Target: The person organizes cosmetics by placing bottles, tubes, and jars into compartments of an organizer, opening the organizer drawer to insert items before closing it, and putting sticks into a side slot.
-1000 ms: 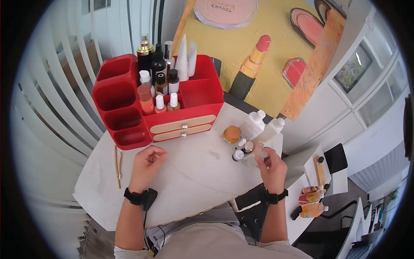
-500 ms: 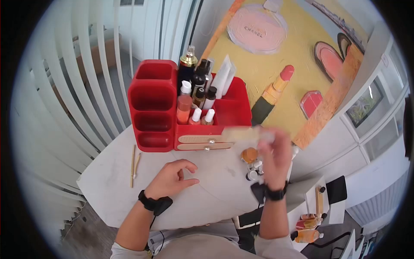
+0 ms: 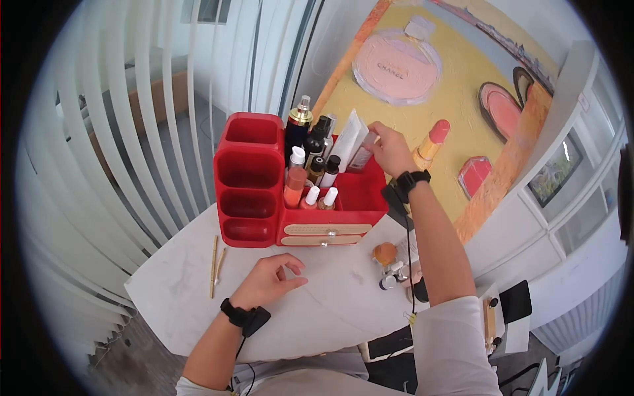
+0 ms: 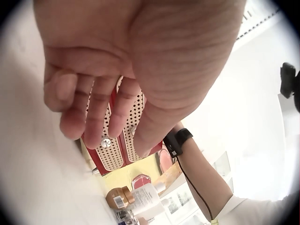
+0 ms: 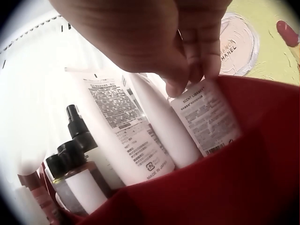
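Note:
My right hand (image 3: pixel 393 152) is at the back right of a red cosmetics organizer (image 3: pixel 300 216), its fingers pinching the top of a flat, clear bottle (image 5: pixel 206 119) labelled "SCENT LIBRARY". In the right wrist view the bottle's lower end is hidden behind the red wall, beside two white tubes (image 5: pixel 124 126) that lean there. Several bottles (image 3: pixel 317 171) fill the sections left of the tubes. My left hand (image 3: pixel 267 280) hovers over the white table (image 3: pixel 317 307) before the organizer's woven drawers (image 3: pixel 310 230), fingers loosely bent, holding nothing.
An orange-brown jar (image 3: pixel 384 253) and small bottles (image 3: pixel 388 282) stand on the table's right, partly behind my right arm. Two thin gold-coloured sticks (image 3: pixel 213 267) lie at left. A large makeup painting (image 3: pixel 396 112) leans behind; vertical blinds (image 3: pixel 152 152) hang at left.
My right hand lifted the flat bottle from the group on the table's right and carried it forward to the organizer's back right section. My left hand moved rightward, then stayed nearly still.

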`<state>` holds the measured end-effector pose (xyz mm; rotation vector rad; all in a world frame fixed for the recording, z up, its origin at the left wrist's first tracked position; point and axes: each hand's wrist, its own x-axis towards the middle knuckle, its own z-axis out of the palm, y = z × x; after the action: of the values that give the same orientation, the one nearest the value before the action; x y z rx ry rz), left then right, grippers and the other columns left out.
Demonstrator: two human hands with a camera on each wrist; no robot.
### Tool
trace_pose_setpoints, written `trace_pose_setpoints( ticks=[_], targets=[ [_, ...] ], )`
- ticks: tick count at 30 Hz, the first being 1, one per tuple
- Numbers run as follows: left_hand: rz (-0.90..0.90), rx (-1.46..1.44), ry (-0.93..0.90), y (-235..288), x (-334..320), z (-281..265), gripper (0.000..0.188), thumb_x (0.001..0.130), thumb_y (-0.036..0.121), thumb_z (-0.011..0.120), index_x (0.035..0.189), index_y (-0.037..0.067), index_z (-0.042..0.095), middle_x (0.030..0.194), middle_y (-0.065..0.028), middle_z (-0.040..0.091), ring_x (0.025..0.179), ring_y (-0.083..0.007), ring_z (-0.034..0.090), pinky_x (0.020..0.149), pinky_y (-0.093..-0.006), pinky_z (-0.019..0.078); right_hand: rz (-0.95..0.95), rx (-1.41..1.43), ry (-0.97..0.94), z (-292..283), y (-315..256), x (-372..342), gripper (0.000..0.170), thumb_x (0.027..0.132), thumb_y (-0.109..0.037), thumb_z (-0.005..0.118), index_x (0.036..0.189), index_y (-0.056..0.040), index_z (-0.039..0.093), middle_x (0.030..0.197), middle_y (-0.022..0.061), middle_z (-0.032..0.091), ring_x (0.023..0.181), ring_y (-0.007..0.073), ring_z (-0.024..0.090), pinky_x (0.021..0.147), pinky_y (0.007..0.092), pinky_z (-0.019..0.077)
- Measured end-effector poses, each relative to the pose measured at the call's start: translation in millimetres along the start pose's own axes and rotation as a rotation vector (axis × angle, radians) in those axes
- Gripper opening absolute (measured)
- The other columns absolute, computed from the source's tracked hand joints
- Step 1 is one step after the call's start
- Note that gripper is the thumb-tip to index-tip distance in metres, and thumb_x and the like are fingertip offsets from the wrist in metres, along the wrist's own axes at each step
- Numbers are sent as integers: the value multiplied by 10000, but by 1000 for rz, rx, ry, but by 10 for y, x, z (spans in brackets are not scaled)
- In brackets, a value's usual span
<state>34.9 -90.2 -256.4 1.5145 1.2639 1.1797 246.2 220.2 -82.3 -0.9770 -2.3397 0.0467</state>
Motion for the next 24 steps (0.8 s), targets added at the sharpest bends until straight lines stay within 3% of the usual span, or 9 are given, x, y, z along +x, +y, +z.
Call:
trace_pose_setpoints(
  ticks=[2,4,7,9,13,15,18,22,24],
  targets=[
    [-19,-7,-2,20,-2,-7,249,889,144,856,1092,67,735,946,12,717,604,-54,506,568,-248,441,-28,-23,-1,-36,27,-10,445,904,-87,796,1312,-41,625,1072,206,729,838,296,734,756,398,581],
    [-43,-19,-15,30,-5,-10,243,891,137,853,1091,65,735,946,13,718,605,-51,504,566,-246,438,-56,135,131,-86,-44,-108,448,897,-95,803,1310,-24,648,1104,199,727,829,289,729,767,389,584],
    [-61,-18,-11,28,-3,-13,233,895,126,846,1088,60,733,945,15,717,605,-45,499,563,-242,434,-5,135,140,-479,-247,-394,399,904,-116,803,1270,-22,676,1139,186,719,829,271,727,748,386,577],
    [-77,-14,19,62,-18,21,233,891,113,842,1089,58,732,946,9,719,603,-45,496,561,-243,432,-33,-48,120,-839,-509,-826,341,883,-165,818,1185,-49,710,1098,169,733,773,320,705,722,417,561],
    [-40,24,-7,228,-34,29,222,890,54,829,1086,44,724,926,36,697,649,-18,525,586,-208,422,186,-419,-188,-1152,-599,-1969,211,888,-249,800,1022,-90,758,791,115,725,708,367,699,649,441,546],
    [-42,4,-21,248,-32,63,224,893,56,828,1089,42,723,929,35,696,658,-16,531,594,-204,428,230,-597,-328,-1113,-538,-2437,201,890,-273,790,973,-95,745,825,143,728,712,376,712,635,450,552],
    [-59,-20,-50,246,-56,94,220,902,60,825,1094,40,720,933,36,696,680,-10,544,611,-197,440,355,-690,-345,-839,-360,-2846,183,892,-259,782,906,-89,715,829,171,720,722,376,717,655,485,562],
    [-90,-49,-63,189,-53,87,202,922,69,818,1098,41,722,940,43,698,704,-2,555,631,-192,452,388,-556,-234,-607,-47,-3159,154,881,-224,773,917,-79,737,804,142,729,809,370,733,712,475,563],
    [-85,-51,-45,109,-50,88,219,920,105,829,1101,42,724,946,31,704,676,-12,546,611,-203,453,402,-287,-248,-686,-36,-3142,88,876,-147,744,896,-61,741,826,154,732,821,382,726,732,478,565]
  ],
)
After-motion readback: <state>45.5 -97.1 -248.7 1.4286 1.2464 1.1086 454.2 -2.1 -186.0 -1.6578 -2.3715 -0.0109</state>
